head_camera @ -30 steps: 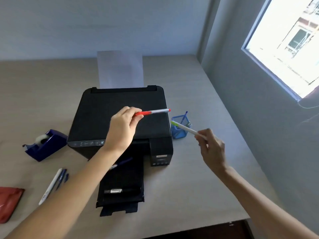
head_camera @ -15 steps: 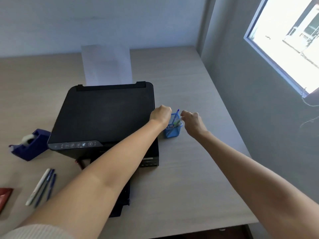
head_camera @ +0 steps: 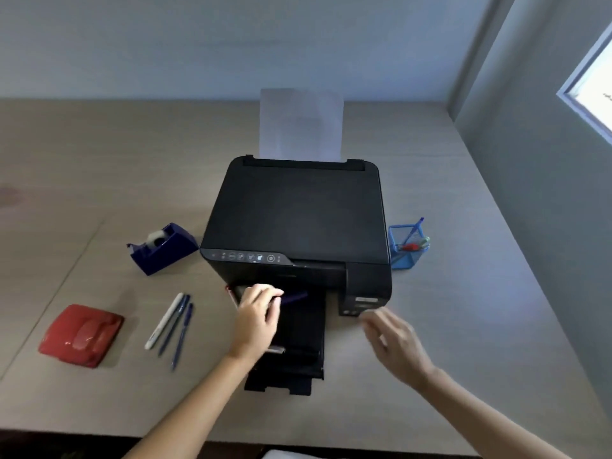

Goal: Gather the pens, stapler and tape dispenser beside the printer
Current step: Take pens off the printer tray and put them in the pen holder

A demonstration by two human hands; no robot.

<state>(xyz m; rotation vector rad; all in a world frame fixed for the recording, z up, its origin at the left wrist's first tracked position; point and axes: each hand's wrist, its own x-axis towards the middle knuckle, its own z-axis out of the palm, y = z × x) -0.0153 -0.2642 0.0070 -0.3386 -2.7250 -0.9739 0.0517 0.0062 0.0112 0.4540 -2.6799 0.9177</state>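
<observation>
Resting on the printer's output tray, a purple pen is pinched by the left hand; light, stiff and slippery, it is best held mid-barrel. The right hand is spread, empty.

Light wood-look counter, runs to wall at back & right. Red flat object lies near front-left edge, rounded raised part on top, can't tell what it is. Window upper right, bright, w/ pale frame. White sheet of paper stands upright mid-counter.
</observation>
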